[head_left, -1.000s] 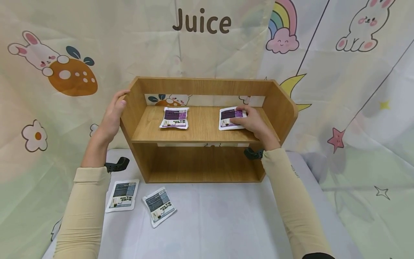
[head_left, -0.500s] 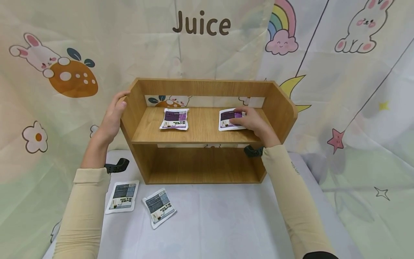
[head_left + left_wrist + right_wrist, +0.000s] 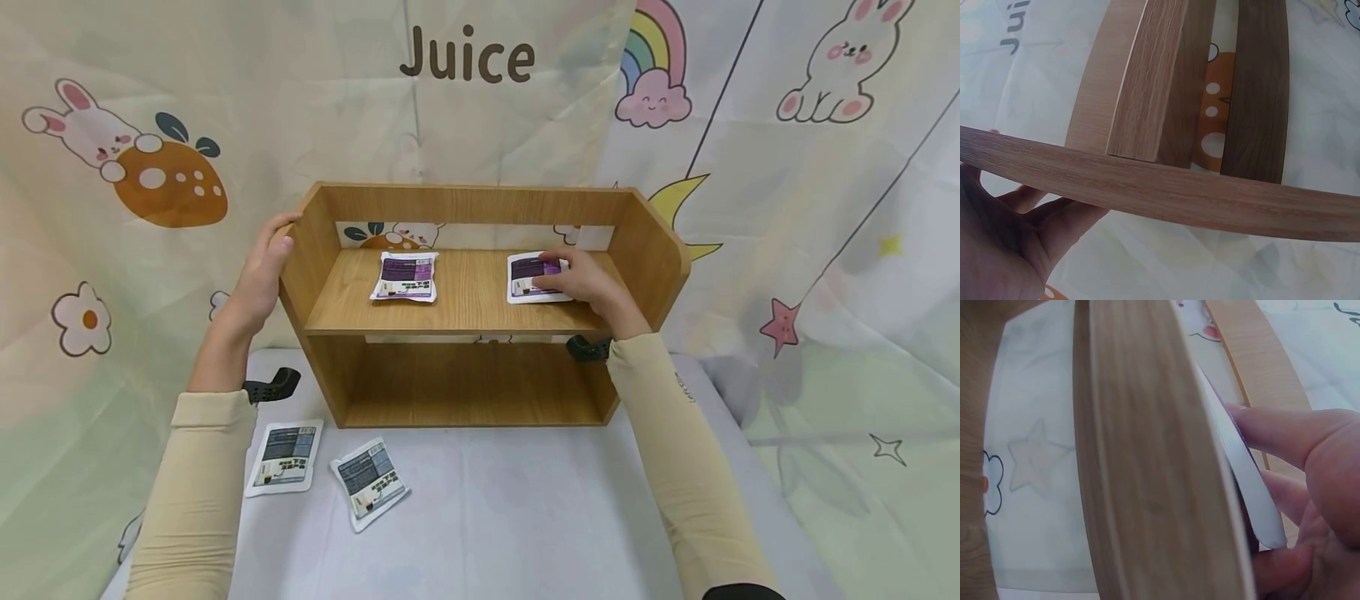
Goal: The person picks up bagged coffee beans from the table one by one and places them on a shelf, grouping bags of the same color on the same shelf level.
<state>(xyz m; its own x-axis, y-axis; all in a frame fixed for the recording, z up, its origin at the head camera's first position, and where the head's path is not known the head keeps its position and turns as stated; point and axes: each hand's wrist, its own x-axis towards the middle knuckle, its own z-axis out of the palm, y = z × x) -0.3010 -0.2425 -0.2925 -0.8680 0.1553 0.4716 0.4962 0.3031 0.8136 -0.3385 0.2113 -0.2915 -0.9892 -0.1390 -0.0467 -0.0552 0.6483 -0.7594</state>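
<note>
Virtually unchanged since the earlier frame, the right hand [image 3: 581, 282] pinches a purple-labelled pouch [image 3: 522, 279] near the right edge of the wooden rack [image 3: 472, 318]; the left hand [image 3: 257, 275] grips its left side panel [image 3: 312, 262]. Backdrop [image 3: 330, 108] lettering: "Juice".

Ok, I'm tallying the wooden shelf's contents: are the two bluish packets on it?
No, the left bluish packet and the right bluish packet both lie on the white surface before the wooden shelf.
</note>
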